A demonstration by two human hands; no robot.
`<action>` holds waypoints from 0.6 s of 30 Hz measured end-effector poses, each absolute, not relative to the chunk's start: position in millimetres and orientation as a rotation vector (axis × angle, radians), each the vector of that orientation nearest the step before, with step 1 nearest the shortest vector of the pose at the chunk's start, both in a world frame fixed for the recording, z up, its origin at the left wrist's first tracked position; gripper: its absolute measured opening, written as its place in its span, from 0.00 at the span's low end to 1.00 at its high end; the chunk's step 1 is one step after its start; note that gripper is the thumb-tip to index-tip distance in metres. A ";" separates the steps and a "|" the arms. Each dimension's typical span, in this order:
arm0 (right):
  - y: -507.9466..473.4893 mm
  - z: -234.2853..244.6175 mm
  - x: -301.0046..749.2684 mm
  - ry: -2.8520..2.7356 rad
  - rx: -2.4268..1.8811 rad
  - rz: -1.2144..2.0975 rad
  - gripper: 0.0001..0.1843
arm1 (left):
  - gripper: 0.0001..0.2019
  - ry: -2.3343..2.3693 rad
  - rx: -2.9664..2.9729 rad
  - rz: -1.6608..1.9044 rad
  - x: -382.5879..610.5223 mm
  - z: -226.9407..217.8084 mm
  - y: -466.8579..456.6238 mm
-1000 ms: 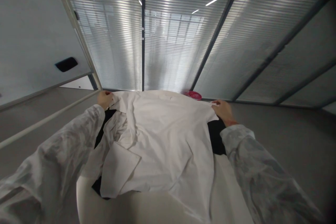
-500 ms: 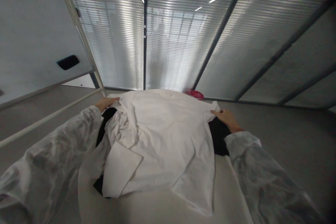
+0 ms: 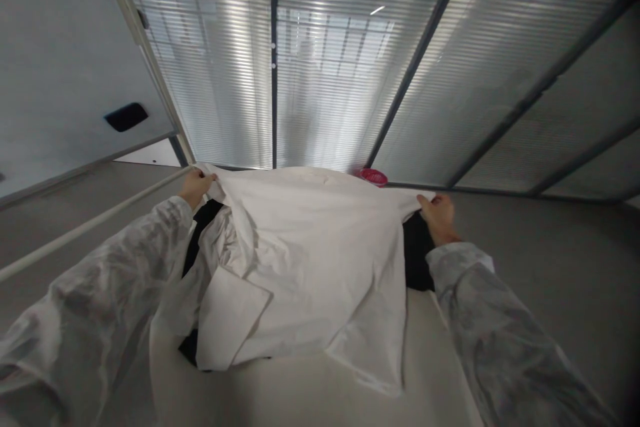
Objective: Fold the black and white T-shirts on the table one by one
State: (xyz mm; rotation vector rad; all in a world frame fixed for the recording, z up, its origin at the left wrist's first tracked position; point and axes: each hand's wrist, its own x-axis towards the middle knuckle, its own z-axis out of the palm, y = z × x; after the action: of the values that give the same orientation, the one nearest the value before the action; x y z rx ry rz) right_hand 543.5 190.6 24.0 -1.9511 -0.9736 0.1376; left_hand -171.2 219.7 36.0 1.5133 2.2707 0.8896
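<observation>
A white garment, which looks like a shirt (image 3: 320, 260), lies spread over a pale padded board (image 3: 300, 400). My left hand (image 3: 197, 188) pinches its far left corner. At the far right corner, my right hand (image 3: 438, 217) grips the cloth between thumb and fingers. The far edge is drawn out between both hands. On the left side the fabric is bunched in wrinkles, with a folded flap below. Dark cloth (image 3: 418, 253) shows from under the garment on the right, and more of it peeks out on the left.
Behind stands a glazed partition with blinds (image 3: 325, 80). A red basket (image 3: 373, 177) sits on the floor at its base. To the left are a grey panel (image 3: 60, 67) with a dark cut-out handle and a pale rail (image 3: 95, 223).
Both hands have moved slightly outward and up, and the far corners are lifted and pulled tauter. Fingers of both hands have closed more firmly on the cloth.
</observation>
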 end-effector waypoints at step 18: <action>-49.9 -2.6 431.4 -2.165 -1.569 -0.266 0.20 | 0.30 0.738 2.627 0.354 -96.0 55.9 -8.9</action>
State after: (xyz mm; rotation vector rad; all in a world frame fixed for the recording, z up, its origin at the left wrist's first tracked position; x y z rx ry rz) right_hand 431.4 -49.9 -2.6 -1.5693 -2.1652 -0.2656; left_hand -96.0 -8.9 55.9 2.6272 0.7377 0.3539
